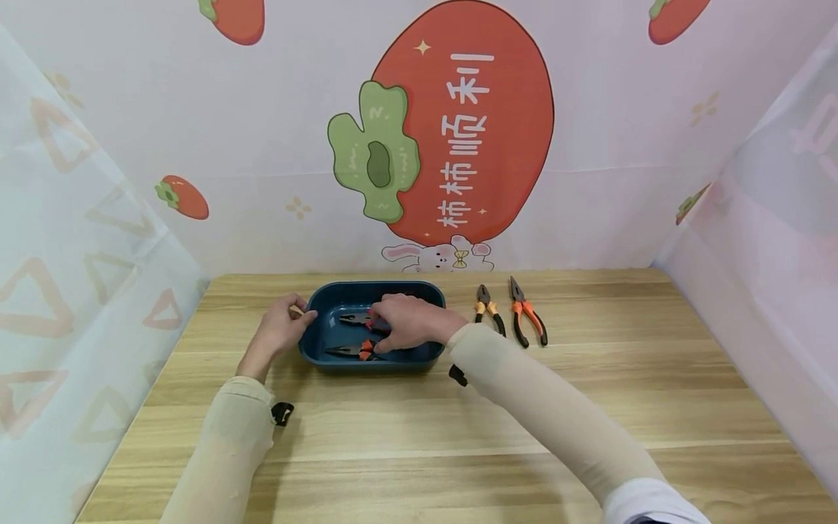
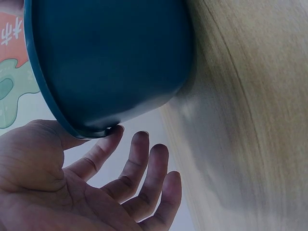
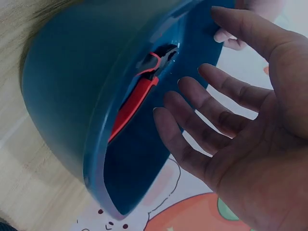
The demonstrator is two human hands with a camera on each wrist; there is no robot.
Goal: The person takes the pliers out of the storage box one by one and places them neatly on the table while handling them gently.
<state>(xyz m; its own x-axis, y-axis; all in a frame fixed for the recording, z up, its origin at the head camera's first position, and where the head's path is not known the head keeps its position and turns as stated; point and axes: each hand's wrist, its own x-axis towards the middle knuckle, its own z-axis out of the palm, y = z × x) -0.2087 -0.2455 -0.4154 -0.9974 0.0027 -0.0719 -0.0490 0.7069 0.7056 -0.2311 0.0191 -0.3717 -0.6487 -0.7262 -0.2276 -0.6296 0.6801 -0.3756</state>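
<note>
A dark blue rectangular basin sits on the wooden table. Long-nose pliers with red-orange grips lie inside it near the front wall. Behind them in the basin is a second pair of pliers with red on its handles; my right hand partly covers both pairs. My left hand pinches the basin's left rim between thumb and index finger, its other fingers extended apart from the wall. Over the basin, my right hand has its fingers spread, and the right wrist view shows nothing held, with red-handled pliers beyond the fingers.
Right of the basin lie pliers with yellow and black handles and long-nose pliers with orange and black handles. A printed cloth backdrop stands behind the table, with cloth walls at both sides.
</note>
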